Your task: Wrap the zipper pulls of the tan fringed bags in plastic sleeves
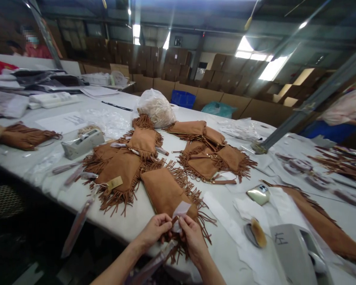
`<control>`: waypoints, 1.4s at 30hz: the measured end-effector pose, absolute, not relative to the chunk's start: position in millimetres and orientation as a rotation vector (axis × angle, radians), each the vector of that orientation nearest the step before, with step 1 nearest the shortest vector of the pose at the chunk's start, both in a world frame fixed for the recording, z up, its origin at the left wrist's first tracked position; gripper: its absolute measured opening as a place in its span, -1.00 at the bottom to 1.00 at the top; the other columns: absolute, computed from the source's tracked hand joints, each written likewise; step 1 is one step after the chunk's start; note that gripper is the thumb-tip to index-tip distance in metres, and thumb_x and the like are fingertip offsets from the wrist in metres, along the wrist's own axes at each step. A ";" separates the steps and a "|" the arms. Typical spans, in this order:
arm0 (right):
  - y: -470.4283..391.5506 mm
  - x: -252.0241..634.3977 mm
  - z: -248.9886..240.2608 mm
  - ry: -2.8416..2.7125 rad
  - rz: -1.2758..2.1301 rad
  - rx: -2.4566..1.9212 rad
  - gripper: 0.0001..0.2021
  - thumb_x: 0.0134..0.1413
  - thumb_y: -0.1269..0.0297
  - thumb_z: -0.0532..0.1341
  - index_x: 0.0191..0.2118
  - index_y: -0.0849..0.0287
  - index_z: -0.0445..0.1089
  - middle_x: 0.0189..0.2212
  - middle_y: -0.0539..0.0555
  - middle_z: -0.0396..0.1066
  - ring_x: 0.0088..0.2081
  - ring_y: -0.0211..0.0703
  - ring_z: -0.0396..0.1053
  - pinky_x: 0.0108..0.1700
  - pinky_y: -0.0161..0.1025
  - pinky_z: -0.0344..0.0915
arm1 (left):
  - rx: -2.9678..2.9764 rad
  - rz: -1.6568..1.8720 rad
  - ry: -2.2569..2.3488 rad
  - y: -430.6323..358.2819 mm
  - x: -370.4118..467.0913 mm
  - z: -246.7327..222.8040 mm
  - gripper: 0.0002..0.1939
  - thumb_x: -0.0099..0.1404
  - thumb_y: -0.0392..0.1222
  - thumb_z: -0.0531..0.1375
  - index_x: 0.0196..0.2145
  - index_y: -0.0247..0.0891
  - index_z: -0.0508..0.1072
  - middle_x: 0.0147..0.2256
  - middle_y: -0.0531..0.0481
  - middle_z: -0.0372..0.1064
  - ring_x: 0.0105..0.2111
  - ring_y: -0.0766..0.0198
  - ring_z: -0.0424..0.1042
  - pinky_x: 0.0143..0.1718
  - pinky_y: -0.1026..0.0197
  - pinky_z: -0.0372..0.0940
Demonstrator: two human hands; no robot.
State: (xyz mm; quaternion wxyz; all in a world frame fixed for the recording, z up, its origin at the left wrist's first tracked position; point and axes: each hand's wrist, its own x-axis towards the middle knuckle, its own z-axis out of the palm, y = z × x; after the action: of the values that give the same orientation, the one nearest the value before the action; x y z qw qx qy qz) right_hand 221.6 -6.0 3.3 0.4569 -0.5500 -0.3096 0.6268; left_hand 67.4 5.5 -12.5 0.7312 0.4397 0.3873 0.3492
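At the near edge of the table, a brown fringed pouch point(166, 190) lies flat with its fringe spread to the right. Over its lower end my left hand point(156, 230) pinches the end of a brown strap. My right hand point(193, 236) pinches a thin white slip of paper point(182, 208) against that strap, fingertips almost touching the left ones. Below both hands hangs a plastic-wrapped strap point(157, 259), its upper end hidden by fingers. To the left, another fringed pouch point(118, 172) carries a tan tag point(115, 182).
More fringed pouches point(206, 164) lie behind. A grey tape dispenser point(83, 143) sits left, a larger one point(296, 253) right, near a phone point(258, 194) and a brush point(255, 233). A stuffed plastic bag point(156, 107) stands behind. A metal post point(293, 116) rises right.
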 end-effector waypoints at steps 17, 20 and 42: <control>2.9 230.0 4.2 -0.090 1.575 -1.285 -0.65 -0.38 0.25 0.47 -0.42 0.17 0.35 -0.53 -0.03 0.50 -0.49 -0.29 0.41 -0.42 -0.38 0.32 | 1.028 0.893 0.973 -3.3 73.1 -25.5 -0.68 0.15 0.06 0.18 -0.43 -0.29 0.33 -0.58 0.07 0.34 -0.70 0.44 0.17 -0.74 0.41 0.03; 4.1 230.4 4.9 -0.084 1.569 -1.293 -0.67 -0.32 0.20 0.45 -0.42 0.17 0.34 -0.53 -0.02 0.50 -0.49 -0.27 0.42 -0.42 -0.36 0.33 | 1.056 0.902 1.004 -5.1 74.3 -26.0 -0.72 0.16 0.01 0.17 -0.43 -0.29 0.34 -0.60 0.09 0.33 -0.72 0.46 0.14 -0.74 0.41 0.02; 1.4 227.6 22.2 -0.730 1.457 -1.349 -0.66 -0.24 0.02 0.37 -0.56 0.26 0.45 -0.64 0.02 0.41 -0.59 -0.27 0.27 -0.51 -0.34 0.21 | 1.195 0.981 1.103 -6.6 77.4 -18.3 -0.82 0.18 -0.15 0.14 -0.48 -0.29 0.40 -0.59 0.06 0.35 -0.56 0.33 0.32 -0.48 0.32 0.20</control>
State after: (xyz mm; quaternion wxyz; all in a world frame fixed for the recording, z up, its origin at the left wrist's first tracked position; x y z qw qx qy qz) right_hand 227.6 1.4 22.2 0.4906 -0.5555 -0.3008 0.6002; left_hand 77.4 -6.6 -18.3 0.5820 0.5116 0.4723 0.4201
